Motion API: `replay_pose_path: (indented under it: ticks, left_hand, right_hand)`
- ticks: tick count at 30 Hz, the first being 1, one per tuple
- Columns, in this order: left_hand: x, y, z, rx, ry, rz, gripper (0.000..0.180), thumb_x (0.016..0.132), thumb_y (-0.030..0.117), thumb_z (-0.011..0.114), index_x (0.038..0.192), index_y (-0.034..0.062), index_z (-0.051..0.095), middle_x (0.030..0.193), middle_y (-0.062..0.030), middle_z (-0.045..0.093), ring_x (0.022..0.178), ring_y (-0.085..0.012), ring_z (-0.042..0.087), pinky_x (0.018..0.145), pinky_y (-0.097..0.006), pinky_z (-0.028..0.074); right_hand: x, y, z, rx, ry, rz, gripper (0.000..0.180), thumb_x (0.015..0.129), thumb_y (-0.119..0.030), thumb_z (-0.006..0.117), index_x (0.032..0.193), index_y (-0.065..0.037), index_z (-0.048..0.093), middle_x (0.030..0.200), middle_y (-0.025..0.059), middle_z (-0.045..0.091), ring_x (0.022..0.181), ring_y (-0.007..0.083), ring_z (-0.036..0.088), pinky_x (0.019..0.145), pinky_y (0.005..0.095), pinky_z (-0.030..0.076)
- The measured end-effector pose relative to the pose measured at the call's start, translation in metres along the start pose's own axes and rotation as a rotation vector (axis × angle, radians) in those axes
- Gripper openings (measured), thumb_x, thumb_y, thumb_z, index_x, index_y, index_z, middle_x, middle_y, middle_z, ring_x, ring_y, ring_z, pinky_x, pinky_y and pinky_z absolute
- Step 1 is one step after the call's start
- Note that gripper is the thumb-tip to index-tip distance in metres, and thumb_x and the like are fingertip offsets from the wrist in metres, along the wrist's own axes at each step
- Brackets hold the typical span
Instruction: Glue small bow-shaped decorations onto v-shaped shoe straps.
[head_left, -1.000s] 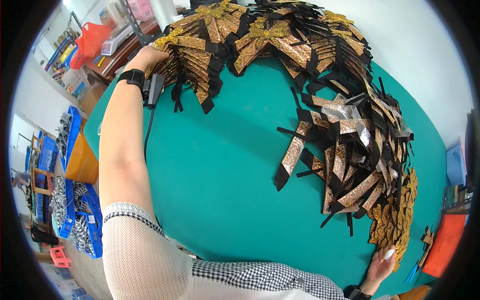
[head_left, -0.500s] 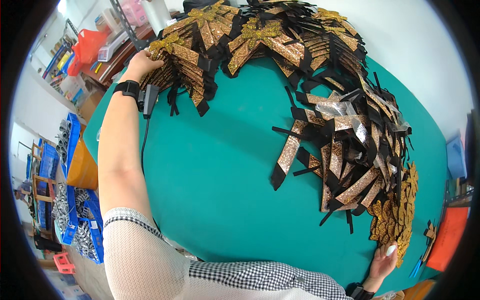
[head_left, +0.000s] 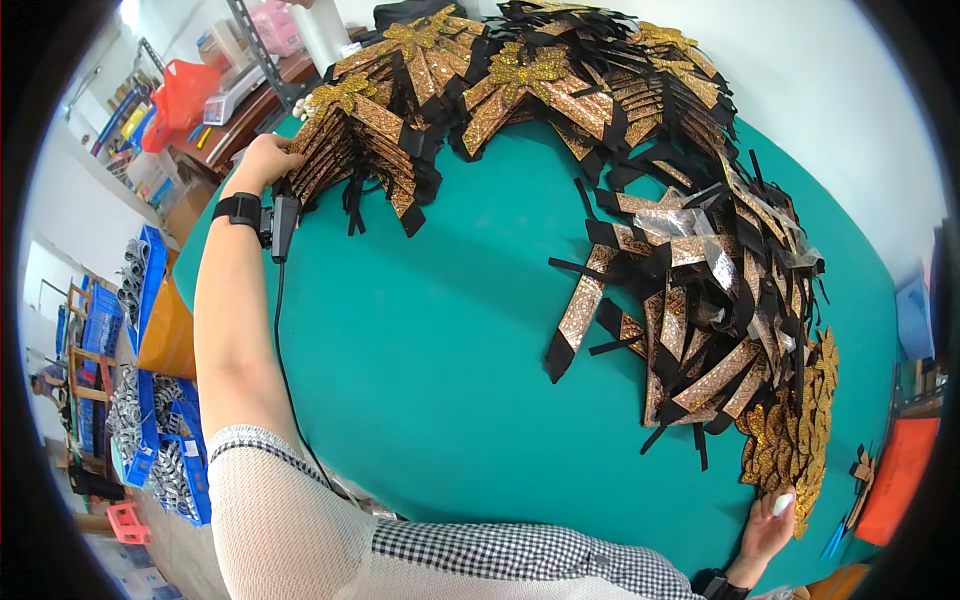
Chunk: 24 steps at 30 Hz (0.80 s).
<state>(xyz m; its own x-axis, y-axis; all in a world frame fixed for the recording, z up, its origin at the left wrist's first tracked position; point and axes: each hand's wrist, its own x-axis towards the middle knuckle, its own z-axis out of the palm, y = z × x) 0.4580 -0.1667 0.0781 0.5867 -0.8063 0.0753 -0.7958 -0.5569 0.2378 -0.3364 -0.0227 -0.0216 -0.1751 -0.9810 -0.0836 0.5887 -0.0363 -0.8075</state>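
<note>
My left hand (head_left: 268,163) rests against the left side of a stack of bronze, black-ended ribbon pieces (head_left: 390,175), topped by a gold glitter butterfly-shaped piece (head_left: 345,93). Its fingertips are partly hidden, so whether they grip the stack is unclear. At the lower right, my right hand (head_left: 768,530) is at the near end of a pile of gold glitter pieces (head_left: 785,440). Its fingers are curled together, with something small and white at a fingertip (head_left: 783,504). What lies between those fingers is hidden.
More ribbon stacks with gold pieces (head_left: 527,72) line the far side of the green table (head_left: 430,350). Loose bronze and black ribbon strips (head_left: 700,300), some with clear plastic, lie in a heap at the right. Blue crates (head_left: 180,450) stand at the left. A black cable (head_left: 281,330) runs from my left wrist.
My left hand has slid from the gold piece on top of the leftmost stack down to the stack's left side. My right hand has stayed almost still.
</note>
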Motion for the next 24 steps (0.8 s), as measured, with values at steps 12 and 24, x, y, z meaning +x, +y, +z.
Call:
replay_pose_path:
  ticks: [12, 24]
  left_hand:
    - [0.004, 0.009, -0.009, 0.031, 0.095, 0.105, 0.035, 0.069, 0.027, 0.062, 0.093, 0.0013, 0.063, 0.084, -0.0210, 0.061, 0.082, -0.0323, 0.059, 0.077, -0.038, 0.045]
    - [0.007, 0.014, 0.004, 0.112, 0.143, 0.094, 0.042, 0.069, 0.026, 0.058, 0.106, 0.0055, 0.059, 0.101, -0.0214, 0.058, 0.097, -0.0324, 0.055, 0.087, -0.036, 0.042]
  right_hand:
    - [-0.001, -0.001, 0.007, -0.013, 0.023, 0.005, 0.022, 0.091, -0.018, 0.040, 0.106, -0.001, 0.043, 0.069, 0.0017, 0.038, 0.056, 0.0086, 0.033, 0.051, 0.0223, 0.029]
    - [-0.001, 0.001, 0.014, -0.041, 0.062, -0.009, 0.021, 0.091, -0.019, 0.040, 0.104, -0.002, 0.043, 0.066, 0.0011, 0.036, 0.056, 0.0084, 0.033, 0.050, 0.0217, 0.029]
